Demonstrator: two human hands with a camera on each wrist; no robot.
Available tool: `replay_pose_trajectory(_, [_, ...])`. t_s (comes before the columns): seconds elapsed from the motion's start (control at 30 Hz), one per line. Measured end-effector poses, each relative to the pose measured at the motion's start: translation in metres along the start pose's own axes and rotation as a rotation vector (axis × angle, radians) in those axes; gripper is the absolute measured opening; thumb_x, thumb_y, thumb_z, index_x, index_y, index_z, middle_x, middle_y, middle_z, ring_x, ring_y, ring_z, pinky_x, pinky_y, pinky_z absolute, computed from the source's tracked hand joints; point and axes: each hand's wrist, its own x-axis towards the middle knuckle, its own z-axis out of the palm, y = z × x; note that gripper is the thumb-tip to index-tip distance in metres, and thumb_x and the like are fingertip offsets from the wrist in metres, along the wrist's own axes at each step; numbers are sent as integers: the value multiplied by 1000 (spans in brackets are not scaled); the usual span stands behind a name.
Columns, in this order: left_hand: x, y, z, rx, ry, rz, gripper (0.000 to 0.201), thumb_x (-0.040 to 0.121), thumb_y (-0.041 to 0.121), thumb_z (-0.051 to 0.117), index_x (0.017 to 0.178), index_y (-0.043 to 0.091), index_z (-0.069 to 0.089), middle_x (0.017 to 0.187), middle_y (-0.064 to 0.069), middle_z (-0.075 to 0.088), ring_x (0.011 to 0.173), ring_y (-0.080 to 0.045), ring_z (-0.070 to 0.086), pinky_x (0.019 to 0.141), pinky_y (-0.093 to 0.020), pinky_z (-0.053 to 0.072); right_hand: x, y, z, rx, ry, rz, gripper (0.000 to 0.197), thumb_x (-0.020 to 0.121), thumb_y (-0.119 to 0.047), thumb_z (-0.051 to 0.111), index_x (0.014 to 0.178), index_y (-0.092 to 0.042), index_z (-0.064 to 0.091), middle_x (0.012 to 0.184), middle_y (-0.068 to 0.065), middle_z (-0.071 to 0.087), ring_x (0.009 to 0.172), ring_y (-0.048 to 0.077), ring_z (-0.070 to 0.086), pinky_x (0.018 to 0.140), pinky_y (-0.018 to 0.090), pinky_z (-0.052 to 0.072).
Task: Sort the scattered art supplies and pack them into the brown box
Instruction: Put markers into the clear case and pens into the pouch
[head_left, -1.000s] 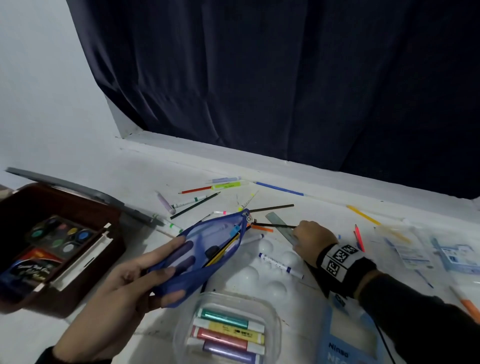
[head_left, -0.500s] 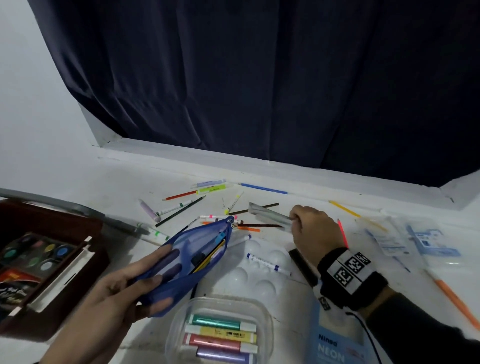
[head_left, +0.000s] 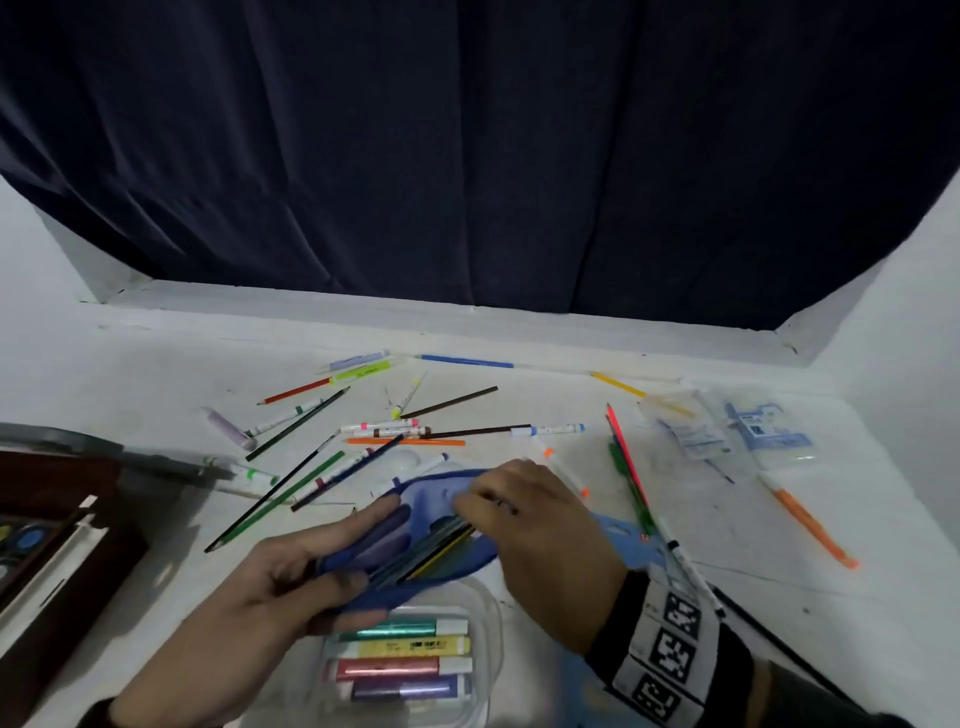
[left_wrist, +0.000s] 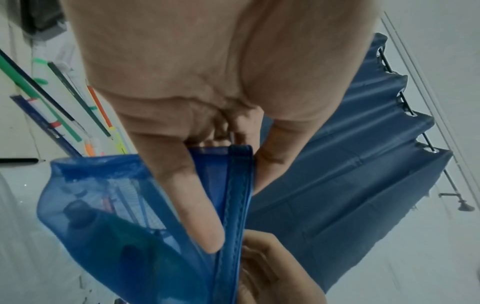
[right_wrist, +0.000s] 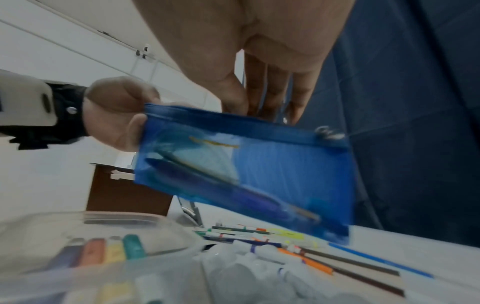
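Observation:
My left hand (head_left: 291, 571) grips a blue see-through pencil pouch (head_left: 434, 496) by its end, thumb on top, above the table. The right hand (head_left: 540, 530) is at the pouch's open mouth, thumb and fingers pinched on the top of a grey-green ruler (right_wrist: 207, 162) that sits mostly inside. A blue pen and pencils also lie inside the pouch (right_wrist: 259, 174). The brown box (head_left: 104, 566) stands open at the far left. Loose pencils and markers (head_left: 363, 431) lie scattered beyond the hands.
A clear tub (head_left: 488, 623) of glitter markers sits just under the pouch, beside a white palette (right_wrist: 246, 273). Plastic packets (head_left: 753, 431) and an orange pen (head_left: 810, 525) lie at the right. A paint set (head_left: 21, 540) fills the box. A dark curtain hangs behind.
The right hand lifted the ruler off the table and carried it back to the pouch, where it now goes in. The left hand kept holding the pouch and tipped it flatter.

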Motion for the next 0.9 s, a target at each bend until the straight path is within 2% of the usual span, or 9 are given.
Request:
replay_pose_trajectory(0.07, [2, 0, 3, 26, 3, 10, 51, 85, -2, 72, 115, 39, 73, 129, 9, 67, 116, -15, 66, 79, -33, 61, -2, -11, 2, 35, -83, 16, 36, 75, -6, 38, 91, -16, 69, 86, 1, 65, 78, 21, 61, 69, 29, 54])
replay_pose_trajectory(0.17, [0, 3, 4, 29, 36, 4, 61, 90, -15, 50, 111, 36, 75, 125, 5, 70, 113, -15, 68, 74, -29, 61, -5, -13, 3, 152, -216, 49, 37, 79, -9, 40, 101, -17, 68, 92, 1, 69, 82, 19, 65, 72, 27, 57])
replay_pose_trajectory(0.23, [-1, 3, 3, -2, 33, 23, 56, 86, -14, 58, 111, 33, 76, 126, 1, 70, 114, -17, 67, 75, -28, 60, -9, -11, 0, 206, -259, 71, 34, 83, -7, 50, 112, -17, 64, 101, 4, 69, 88, 22, 68, 75, 35, 60])
replay_pose_trajectory(0.3, [-4, 3, -1, -22, 5, 17, 49, 73, 10, 85, 115, 31, 74, 129, 1, 68, 118, -17, 65, 77, -30, 60, -13, -13, -8, 230, -198, 102, 30, 90, -13, 48, 116, -18, 61, 104, 2, 68, 92, 20, 66, 77, 35, 58])
replay_pose_trajectory(0.37, [-6, 0, -6, -11, -19, 8, 77, 48, 37, 97, 120, 29, 72, 133, 1, 66, 122, -17, 63, 79, -32, 60, -16, -15, -18, 288, -40, 141, 24, 93, -15, 48, 112, -17, 61, 103, -1, 64, 95, 16, 61, 81, 34, 54])
replay_pose_trajectory(0.5, [-9, -1, -5, -45, 32, 22, 58, 66, 6, 82, 119, 29, 73, 134, 0, 65, 122, -17, 63, 78, -33, 61, -27, 3, -31, 291, 174, 305, 24, 87, -13, 57, 110, -18, 62, 104, -6, 59, 99, 14, 56, 86, 31, 47])
replay_pose_trajectory(0.7, [-10, -3, 3, -64, 73, 39, 57, 86, -14, 51, 114, 29, 75, 129, -2, 68, 118, -18, 66, 75, -32, 62, -63, 28, -28, 351, 22, 525, 42, 88, -16, 64, 124, -32, 49, 120, -18, 50, 110, -3, 49, 91, 7, 36])
replay_pose_trajectory(0.83, [-11, -3, 11, -43, 34, 20, 63, 57, 20, 91, 117, 26, 74, 131, -1, 67, 120, -20, 64, 70, -31, 62, -68, 54, -9, 301, -87, 590, 29, 89, -16, 62, 116, -24, 56, 107, -9, 60, 101, 9, 57, 85, 23, 47])
replay_pose_trajectory(0.9, [-10, -8, 14, -66, 72, 28, 48, 72, 6, 80, 116, 23, 75, 130, -2, 67, 118, -20, 66, 69, -32, 62, -65, 70, 2, 202, -220, 600, 23, 91, -22, 59, 114, -21, 56, 106, -3, 61, 100, 19, 57, 85, 35, 49])
